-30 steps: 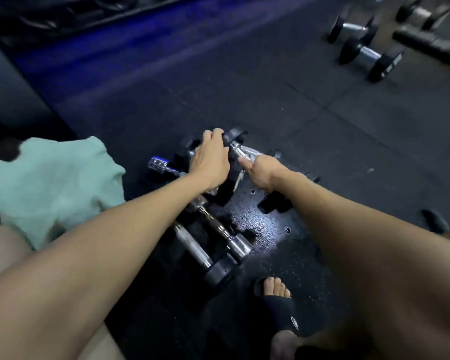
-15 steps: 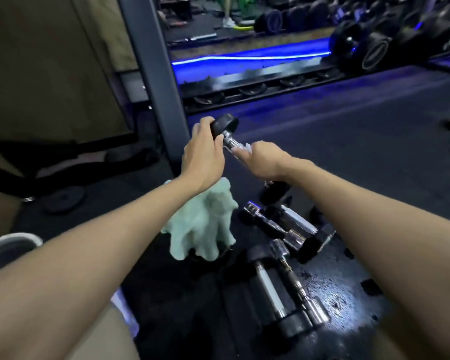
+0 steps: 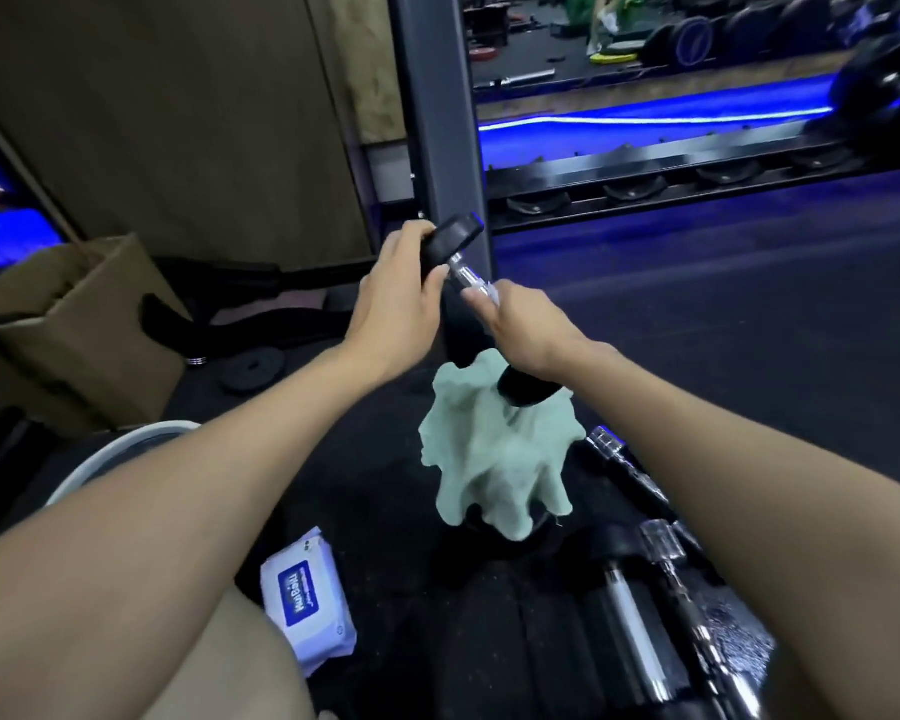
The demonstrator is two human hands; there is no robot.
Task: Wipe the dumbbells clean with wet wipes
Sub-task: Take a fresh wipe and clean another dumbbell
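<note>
I hold a small dumbbell (image 3: pixel 463 270) with black ends and a chrome handle tilted in the air at centre. My left hand (image 3: pixel 398 309) grips its upper black end. My right hand (image 3: pixel 526 324) is closed round the handle, with a bit of white wipe showing at my fingers. The lower black end (image 3: pixel 528 389) pokes out under my right wrist. A pale green cloth (image 3: pixel 494 459) lies heaped on the floor just below. A blue and white pack of wet wipes (image 3: pixel 307 600) lies by my left leg. More chrome dumbbells (image 3: pixel 640 605) lie on the wet floor at lower right.
A cardboard box (image 3: pixel 74 330) stands at the left, with a white bucket rim (image 3: pixel 120 449) beside my left arm. A grey steel post (image 3: pixel 437 122) rises straight ahead. A low rack (image 3: pixel 645 174) with blue light runs along the back right. A weight plate (image 3: pixel 253 366) lies flat.
I have lifted the dumbbell off the floor pile and raised it higher. My view has swung left and up, bringing the box, bucket and wipes pack into sight.
</note>
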